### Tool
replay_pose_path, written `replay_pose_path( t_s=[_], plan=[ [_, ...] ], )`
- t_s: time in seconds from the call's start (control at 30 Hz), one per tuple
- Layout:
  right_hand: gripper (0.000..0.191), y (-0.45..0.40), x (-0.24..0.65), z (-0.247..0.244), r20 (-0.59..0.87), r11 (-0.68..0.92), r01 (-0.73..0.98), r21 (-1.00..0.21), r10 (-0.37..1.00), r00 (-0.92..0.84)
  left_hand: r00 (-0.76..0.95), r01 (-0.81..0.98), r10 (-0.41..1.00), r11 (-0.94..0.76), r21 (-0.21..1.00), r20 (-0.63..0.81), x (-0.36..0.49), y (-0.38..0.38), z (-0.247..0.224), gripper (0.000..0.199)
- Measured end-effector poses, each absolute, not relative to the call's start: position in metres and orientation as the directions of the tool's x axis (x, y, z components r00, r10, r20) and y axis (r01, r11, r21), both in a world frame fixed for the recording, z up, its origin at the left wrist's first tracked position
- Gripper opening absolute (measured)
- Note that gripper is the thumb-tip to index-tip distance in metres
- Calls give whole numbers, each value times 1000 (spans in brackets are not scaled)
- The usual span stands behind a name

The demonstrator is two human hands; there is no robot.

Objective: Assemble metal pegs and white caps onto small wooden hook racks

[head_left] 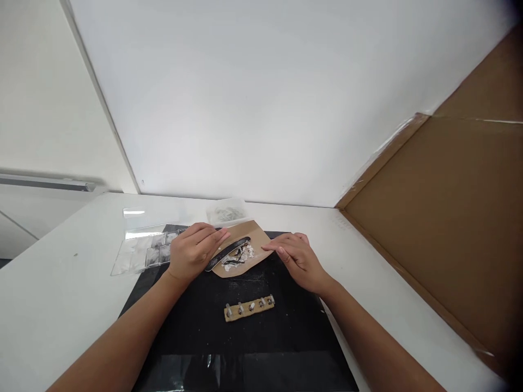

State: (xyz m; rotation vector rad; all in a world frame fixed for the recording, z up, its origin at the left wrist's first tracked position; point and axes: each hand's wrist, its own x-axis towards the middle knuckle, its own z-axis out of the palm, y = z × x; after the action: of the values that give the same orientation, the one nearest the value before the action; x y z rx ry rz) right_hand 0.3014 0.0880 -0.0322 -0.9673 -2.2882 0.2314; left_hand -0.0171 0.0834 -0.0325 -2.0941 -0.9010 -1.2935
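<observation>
A sheet of brown paper (249,231) lies at the back of the black mat, its sides slightly raised. My left hand (196,250) has its fingers closed at the paper's left edge; the exact grip is partly hidden. On the other side, my right hand (300,260) pinches the right edge between thumb and fingers. On the paper rest a black, curved nail file (227,253) dusted with white and a heap of white bits (244,253) with some dark scraps. Nearer to me, a tan strip (249,308) carries several small upright holders, with pale nail tips on them.
The black mat (229,337) covers the middle of the white table (57,288). A clear compartment case (141,253) lies open at the left. Behind the paper stands a translucent box (226,212) of pale pieces. A brown board (441,218) borders the right side, and a white wall the back.
</observation>
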Motion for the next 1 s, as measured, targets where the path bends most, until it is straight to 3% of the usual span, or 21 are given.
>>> replay_pose_path(
  t_s=[0.1, 0.2, 0.43, 0.53, 0.7, 0.9, 1.0],
  plan=[
    [42, 84, 298, -31, 479, 731, 580, -359, 678, -557, 354, 744, 268, -662, -95, 896, -14, 82, -33, 37],
    [45, 81, 295, -33, 475, 694, 588, -416, 717, -510, 362, 734, 278, -674, -88, 890, -10, 81, -33, 58],
    [45, 84, 290, -41, 486, 635, 606, -479, 767, -420, 362, 724, 436, -688, 46, 824, -4, 80, -30, 85],
    [48, 85, 291, -43, 477, 624, 611, -487, 776, -412, 378, 706, 457, -705, 68, 805, -5, 79, -28, 87],
    [46, 85, 293, -44, 449, 626, 643, -441, 775, -445, 440, 662, 345, -749, -40, 829, -11, 80, -32, 70],
    [51, 84, 292, -45, 414, 617, 658, -432, 784, -463, 328, 693, 408, -717, 76, 852, -5, 79, -27, 98],
    [49, 84, 292, -45, 415, 612, 658, -439, 787, -456, 383, 690, 472, -718, 93, 794, -4, 76, -27, 102]
  ],
)
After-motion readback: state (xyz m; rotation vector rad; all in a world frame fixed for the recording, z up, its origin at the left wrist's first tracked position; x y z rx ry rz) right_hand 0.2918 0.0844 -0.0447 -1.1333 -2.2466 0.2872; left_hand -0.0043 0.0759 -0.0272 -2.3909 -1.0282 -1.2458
